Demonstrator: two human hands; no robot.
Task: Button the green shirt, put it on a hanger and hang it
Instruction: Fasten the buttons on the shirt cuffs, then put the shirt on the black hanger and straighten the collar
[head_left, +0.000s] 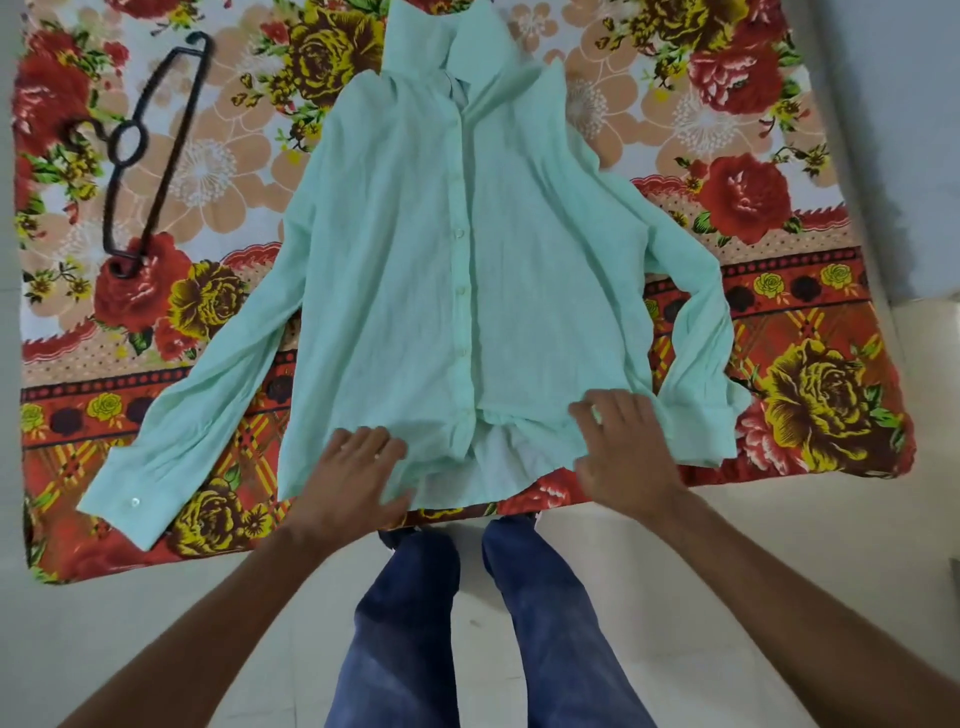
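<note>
— Where the floral bedsheet (727, 156) runs out of view, the green shirt (415, 286) lies flat; its collar top is cut off.
— Left hand (358, 475) and right hand (623, 441) press flat on its hem, fingers spread, grasping nothing. Hanger (150, 150) lies well apart.

1. The shirt (415, 270) is showing pale mint green, with matching buttons.
2. The hanger (136, 150) is looking black.
3. The bedsheet (753, 171) is displaying red and yellow roses on peach-white, with a red checked border nearer.
4. The trousers (415, 623) are appearing dark blue.
</note>
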